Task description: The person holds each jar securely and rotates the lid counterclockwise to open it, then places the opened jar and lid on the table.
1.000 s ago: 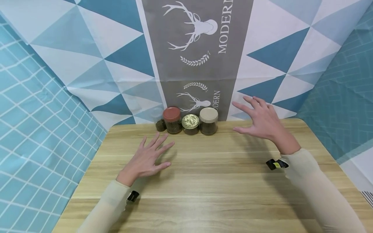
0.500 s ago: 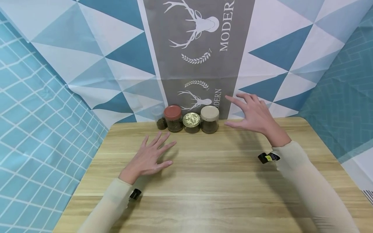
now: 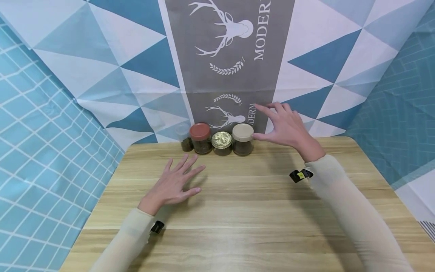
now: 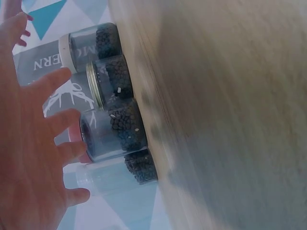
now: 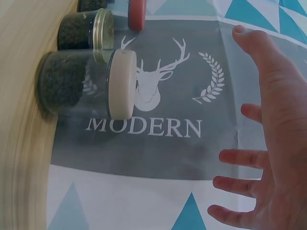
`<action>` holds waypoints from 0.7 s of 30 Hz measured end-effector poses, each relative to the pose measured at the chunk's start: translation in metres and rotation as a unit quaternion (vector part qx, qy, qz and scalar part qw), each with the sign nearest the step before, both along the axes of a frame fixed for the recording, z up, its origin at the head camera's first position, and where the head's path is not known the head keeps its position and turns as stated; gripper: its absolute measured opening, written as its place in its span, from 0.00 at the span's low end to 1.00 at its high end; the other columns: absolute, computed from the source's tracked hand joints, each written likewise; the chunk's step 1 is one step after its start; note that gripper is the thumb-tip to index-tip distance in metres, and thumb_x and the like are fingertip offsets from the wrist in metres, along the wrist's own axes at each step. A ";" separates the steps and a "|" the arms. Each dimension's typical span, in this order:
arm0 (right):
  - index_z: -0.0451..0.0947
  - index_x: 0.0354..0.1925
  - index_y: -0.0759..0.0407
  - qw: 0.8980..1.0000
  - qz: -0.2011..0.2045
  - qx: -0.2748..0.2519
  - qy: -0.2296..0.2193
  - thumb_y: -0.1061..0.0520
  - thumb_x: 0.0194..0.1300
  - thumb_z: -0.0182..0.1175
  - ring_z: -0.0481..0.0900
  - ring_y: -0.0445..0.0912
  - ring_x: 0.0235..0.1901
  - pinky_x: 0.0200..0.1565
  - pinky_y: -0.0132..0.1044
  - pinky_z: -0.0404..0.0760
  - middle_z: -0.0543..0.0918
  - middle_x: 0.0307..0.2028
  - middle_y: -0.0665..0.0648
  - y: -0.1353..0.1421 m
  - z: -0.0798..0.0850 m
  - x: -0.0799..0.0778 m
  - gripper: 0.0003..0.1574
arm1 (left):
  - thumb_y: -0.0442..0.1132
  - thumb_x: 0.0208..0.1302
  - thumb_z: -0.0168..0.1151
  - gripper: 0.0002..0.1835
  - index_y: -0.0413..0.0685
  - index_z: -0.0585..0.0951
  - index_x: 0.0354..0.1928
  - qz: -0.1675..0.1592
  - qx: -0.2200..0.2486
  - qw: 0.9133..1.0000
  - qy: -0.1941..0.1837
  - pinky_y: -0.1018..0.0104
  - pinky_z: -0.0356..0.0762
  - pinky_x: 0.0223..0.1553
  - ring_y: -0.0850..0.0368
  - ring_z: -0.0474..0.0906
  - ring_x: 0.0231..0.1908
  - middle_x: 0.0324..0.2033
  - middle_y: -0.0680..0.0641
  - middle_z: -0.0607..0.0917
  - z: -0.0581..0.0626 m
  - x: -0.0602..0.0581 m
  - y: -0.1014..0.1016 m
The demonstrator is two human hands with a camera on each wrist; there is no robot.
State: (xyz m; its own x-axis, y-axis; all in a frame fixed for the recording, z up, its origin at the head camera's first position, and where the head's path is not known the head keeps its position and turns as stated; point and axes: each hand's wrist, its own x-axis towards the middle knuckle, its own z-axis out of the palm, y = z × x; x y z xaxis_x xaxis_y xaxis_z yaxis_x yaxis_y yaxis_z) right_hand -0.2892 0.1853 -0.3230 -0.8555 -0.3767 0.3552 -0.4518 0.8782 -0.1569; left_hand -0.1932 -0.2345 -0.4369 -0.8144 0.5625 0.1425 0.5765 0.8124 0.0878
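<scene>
Several glass jars with dark beans or grains in the bottom stand in a row at the table's back edge. From the left in the head view: a small clear jar (image 3: 186, 142), a red-lidded jar (image 3: 200, 139), a short gold-lidded jar (image 3: 222, 144) and a cream-lidded jar (image 3: 242, 139). My right hand (image 3: 285, 126) hovers just right of the cream-lidded jar, thumb and fingers spread wide, thumb tip overlapping the lid's edge in the head view. My left hand (image 3: 171, 184) hangs over the table before the small and red-lidded jars, fingers spread, holding nothing.
A wood-grain table (image 3: 231, 211) lies under both arms. Behind the jars rises a patterned cloth backdrop (image 3: 232, 56) with a stag's head print and lettering. Blue gridded cloth (image 3: 44, 151) flanks the left side, and teal cloth (image 3: 401, 105) the right.
My right hand has moved left, from over the right part of the table to beside the cream-lidded jar. The left hand stays nearly where it was; the jars have not moved.
</scene>
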 end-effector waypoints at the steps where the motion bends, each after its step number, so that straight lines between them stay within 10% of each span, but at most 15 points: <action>1: 0.65 0.87 0.36 1.000 0.001 -0.002 0.000 0.22 0.60 0.74 0.75 0.69 0.66 0.49 0.66 0.82 0.76 0.76 0.67 -0.001 0.000 -0.001 0.64 | 0.65 0.76 0.63 0.40 0.68 0.71 0.86 -0.001 0.000 1.000 0.001 0.12 0.53 0.81 0.32 0.54 0.90 0.91 0.45 0.59 0.000 0.000 0.000; 21: 0.66 0.87 0.37 0.997 0.035 0.035 -0.053 0.18 0.59 0.72 0.75 0.67 0.64 0.52 0.63 0.83 0.73 0.76 0.69 -0.030 0.000 -0.023 0.65 | 0.66 0.76 0.60 0.41 0.66 0.70 0.87 -0.004 0.000 1.000 0.002 0.12 0.52 0.81 0.30 0.59 0.88 0.90 0.44 0.64 -0.004 0.001 -0.003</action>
